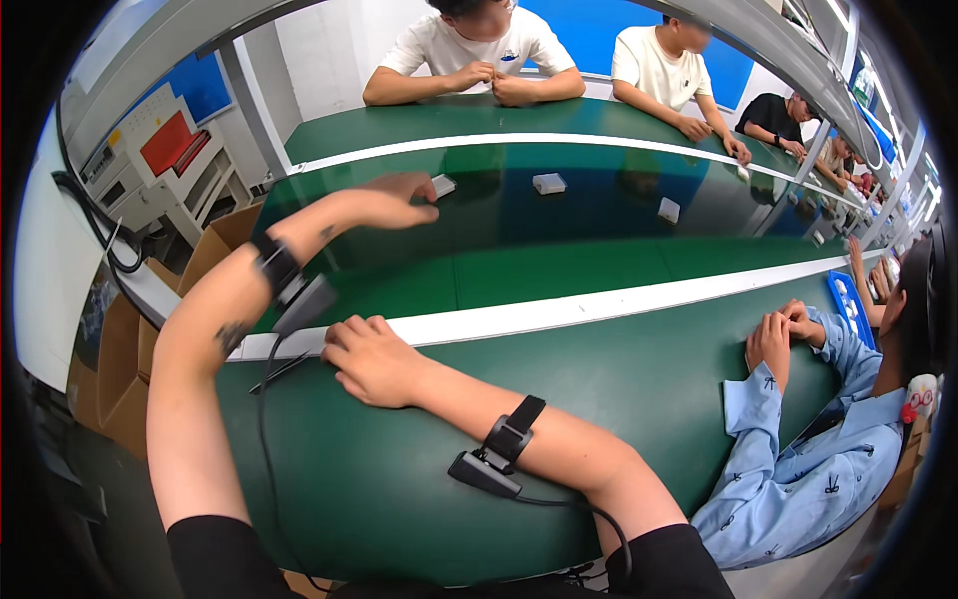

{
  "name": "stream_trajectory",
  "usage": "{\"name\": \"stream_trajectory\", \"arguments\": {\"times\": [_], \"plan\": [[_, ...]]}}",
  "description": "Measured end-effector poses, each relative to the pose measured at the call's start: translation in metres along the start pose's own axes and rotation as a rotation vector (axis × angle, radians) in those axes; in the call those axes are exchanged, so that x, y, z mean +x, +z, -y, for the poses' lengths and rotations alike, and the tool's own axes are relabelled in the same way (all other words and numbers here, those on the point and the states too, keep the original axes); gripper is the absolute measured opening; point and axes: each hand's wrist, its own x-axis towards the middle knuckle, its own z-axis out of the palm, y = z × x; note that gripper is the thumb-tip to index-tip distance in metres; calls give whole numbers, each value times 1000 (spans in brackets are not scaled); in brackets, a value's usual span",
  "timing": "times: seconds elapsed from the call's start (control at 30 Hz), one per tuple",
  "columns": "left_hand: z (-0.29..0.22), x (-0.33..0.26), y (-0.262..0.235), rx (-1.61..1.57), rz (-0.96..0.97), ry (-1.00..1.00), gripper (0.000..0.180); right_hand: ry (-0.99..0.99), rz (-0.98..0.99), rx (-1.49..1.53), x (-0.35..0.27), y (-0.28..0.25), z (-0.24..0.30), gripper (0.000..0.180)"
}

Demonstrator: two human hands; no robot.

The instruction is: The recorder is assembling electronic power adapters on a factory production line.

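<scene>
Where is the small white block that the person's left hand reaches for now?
In the head view, the small white block lies on the dark conveyor belt, upper left of centre, at the left hand's fingertips; a second white block lies to its right.

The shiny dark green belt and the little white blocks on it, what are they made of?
The shiny dark green belt looks like smooth plastic or rubber sheet: it mirrors the people behind it. The little white blocks, one at the left hand, look like matte moulded plastic, though they are too small to be sure.
</scene>
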Motion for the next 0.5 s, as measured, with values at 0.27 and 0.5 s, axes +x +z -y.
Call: {"name": "stream_trajectory", "arguments": {"times": [0.27,0.5], "plan": [[91,120,68,465,-93,-9,32,-34,-44,-6,2,9,1,34],[7,194,72,110,-482,333,35,-9,-84,40,4,2,-8,31]]}}
